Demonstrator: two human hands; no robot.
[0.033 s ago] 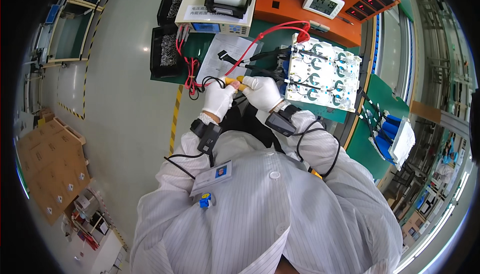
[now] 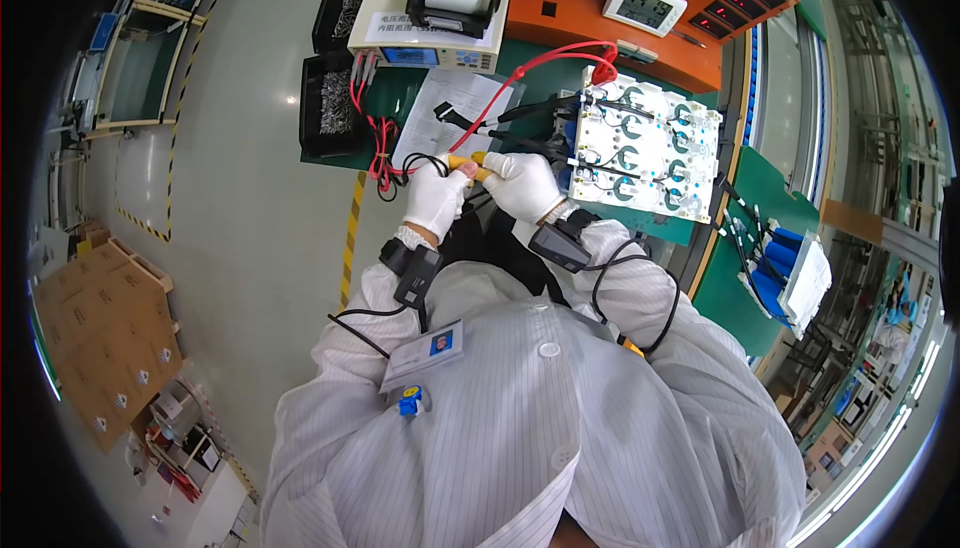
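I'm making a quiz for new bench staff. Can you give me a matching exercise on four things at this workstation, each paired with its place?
Things:
1. white circuit board
2. black parts tray
3. paper sheet
4. yellow-handled probe

Places:
A. held between the left hand and right hand
B. at the bench's left edge
C. right of both hands
D. flat on the green mat, beyond the left hand

Pairs: 1-C, 2-B, 3-D, 4-A

Yellow-handled probe (image 2: 468, 162) gripped between both gloved hands, beside white circuit board (image 2: 645, 153)
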